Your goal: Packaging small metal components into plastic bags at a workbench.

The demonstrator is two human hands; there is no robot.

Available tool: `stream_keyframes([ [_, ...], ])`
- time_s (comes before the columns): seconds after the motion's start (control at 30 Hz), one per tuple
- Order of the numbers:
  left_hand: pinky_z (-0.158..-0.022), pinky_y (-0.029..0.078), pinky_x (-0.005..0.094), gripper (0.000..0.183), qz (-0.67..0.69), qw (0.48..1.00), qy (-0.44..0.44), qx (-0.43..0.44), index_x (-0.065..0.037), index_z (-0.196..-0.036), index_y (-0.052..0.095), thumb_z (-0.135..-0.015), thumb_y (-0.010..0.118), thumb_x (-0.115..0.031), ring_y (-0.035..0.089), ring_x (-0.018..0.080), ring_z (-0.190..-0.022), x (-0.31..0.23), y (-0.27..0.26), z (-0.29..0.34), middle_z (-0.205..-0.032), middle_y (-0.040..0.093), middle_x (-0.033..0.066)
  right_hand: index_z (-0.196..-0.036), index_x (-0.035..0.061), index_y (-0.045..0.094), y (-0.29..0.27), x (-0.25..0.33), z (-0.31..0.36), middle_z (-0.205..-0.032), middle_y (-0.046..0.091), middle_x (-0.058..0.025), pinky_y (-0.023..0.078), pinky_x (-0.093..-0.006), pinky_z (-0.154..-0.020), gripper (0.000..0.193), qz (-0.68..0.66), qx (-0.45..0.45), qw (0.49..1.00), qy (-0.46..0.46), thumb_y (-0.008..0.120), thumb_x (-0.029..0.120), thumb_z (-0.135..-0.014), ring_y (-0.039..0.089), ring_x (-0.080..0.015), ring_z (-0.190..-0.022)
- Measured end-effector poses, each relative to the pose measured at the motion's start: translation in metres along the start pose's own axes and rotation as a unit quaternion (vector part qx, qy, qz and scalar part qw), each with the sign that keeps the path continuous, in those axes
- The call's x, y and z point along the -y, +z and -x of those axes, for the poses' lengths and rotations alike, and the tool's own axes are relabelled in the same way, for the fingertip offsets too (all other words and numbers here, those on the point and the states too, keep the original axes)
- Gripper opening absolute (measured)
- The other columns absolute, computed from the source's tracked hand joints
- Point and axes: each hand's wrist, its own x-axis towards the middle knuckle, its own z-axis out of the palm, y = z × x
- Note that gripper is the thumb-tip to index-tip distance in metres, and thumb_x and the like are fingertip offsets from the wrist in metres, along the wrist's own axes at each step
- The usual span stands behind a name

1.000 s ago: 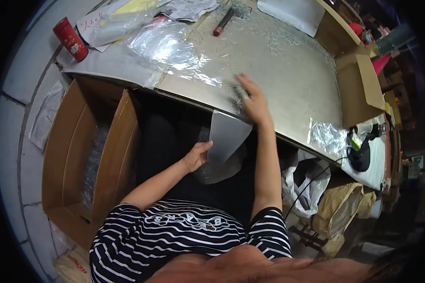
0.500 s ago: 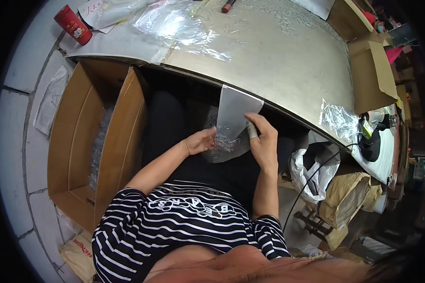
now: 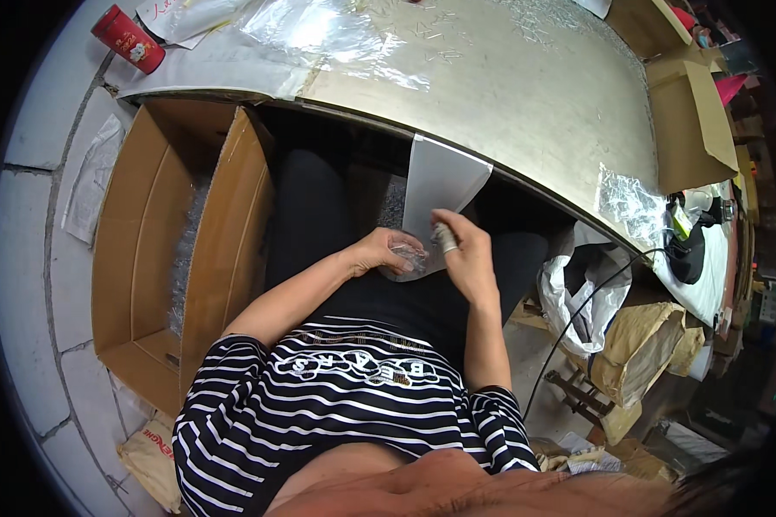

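Observation:
A translucent plastic sheet point(image 3: 444, 177) hangs from the table's front edge and curves down into my lap. At its lower end, my left hand point(image 3: 379, 252) is closed round a bunch of small clear plastic pieces point(image 3: 411, 256). Just right of it, my right hand point(image 3: 467, 256) is raised over the sheet, fingers bent together. A pale wrap point(image 3: 445, 237) covers one of its digits. Whether anything small is pinched there is hidden.
Left of my legs stands an open cardboard box point(image 3: 134, 258) with clear pieces inside. The metal-topped table point(image 3: 491, 103) ahead bears scattered thin clear pieces, plastic film point(image 3: 328, 39) and a red tin point(image 3: 129, 39). A white bag point(image 3: 569, 302) and black cable point(image 3: 569, 332) are right.
My left hand has moved right and closed round the clear pieces. The right hand has shifted slightly left, toward it, with its fingers drawn in. The view has tilted a little.

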Motion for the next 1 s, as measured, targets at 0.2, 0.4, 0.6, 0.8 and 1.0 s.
stream_keyframes([
  [0.2, -0.093, 0.051, 0.033, 0.046, 0.069, 0.99, 0.082, 0.087, 0.005, -0.116, 0.061, -0.071, 0.07, 0.011, 0.065, 0.0232, -0.105, -0.019, 0.007, 0.02, -0.113, 0.066, 0.0189, -0.109, -0.0039, 0.064, -0.018, -0.005, 0.007, -0.095, 0.07, -0.0104, 0.05, -0.0274, -0.082, 0.02, -0.086, -0.026, 0.994, 0.062, 0.054, 0.004, -0.094, 0.065, -0.016, -0.089],
  [0.4, -0.084, 0.055, 0.0296, 0.036, 0.028, 0.984, 0.173, 0.022, 0.005, -0.111, 0.064, -0.075, 0.069, 0.007, 0.067, 0.0203, -0.098, -0.024, 0.007, 0.015, -0.105, 0.069, 0.0152, -0.114, -0.0018, 0.063, -0.014, -0.007, 0.009, -0.099, 0.07, -0.0132, 0.049, -0.0296, -0.083, 0.028, -0.133, 0.036, 0.987, 0.083, 0.06, 0.013, -0.091, 0.066, -0.0185, -0.092],
  [0.6, -0.078, 0.055, 0.027, 0.032, -0.015, 0.99, 0.137, 0.011, 0.003, -0.107, 0.066, -0.076, 0.07, 0.005, 0.067, 0.0152, -0.087, -0.026, 0.014, 0.01, -0.098, 0.07, 0.0092, -0.113, -0.0026, 0.062, -0.008, 0.001, 0.004, -0.093, 0.068, -0.0105, 0.05, -0.0299, -0.081, 0.034, -0.062, 0.046, 0.997, 0.03, 0.068, 0.017, -0.086, 0.065, -0.0184, -0.089],
  [0.8, -0.069, 0.053, 0.0248, 0.015, -0.058, 0.987, 0.142, -0.056, 0.002, -0.094, 0.069, -0.079, 0.071, -0.001, 0.065, 0.0114, -0.076, -0.039, 0.027, 0.018, -0.085, 0.069, 0.0047, -0.085, 0.0043, 0.07, 0.008, 0.01, -0.018, -0.083, 0.064, -0.0126, 0.05, -0.0396, -0.072, 0.011, -0.003, 0.031, 1.0, 0.001, 0.068, 0.013, -0.079, 0.063, -0.0319, -0.081],
  [1.0, -0.067, 0.053, 0.0258, 0.018, -0.152, 0.976, 0.151, -0.03, 0.004, -0.096, 0.07, -0.079, 0.07, -0.001, 0.064, 0.011, -0.073, -0.051, 0.032, 0.013, -0.085, 0.07, 0.0064, -0.087, 0.0027, 0.069, -0.004, 0.008, -0.023, -0.085, 0.067, -0.0134, 0.051, -0.0355, -0.07, 0.011, -0.006, 0.006, 1.0, 0.003, 0.067, 0.009, -0.078, 0.066, -0.0294, -0.079],
])
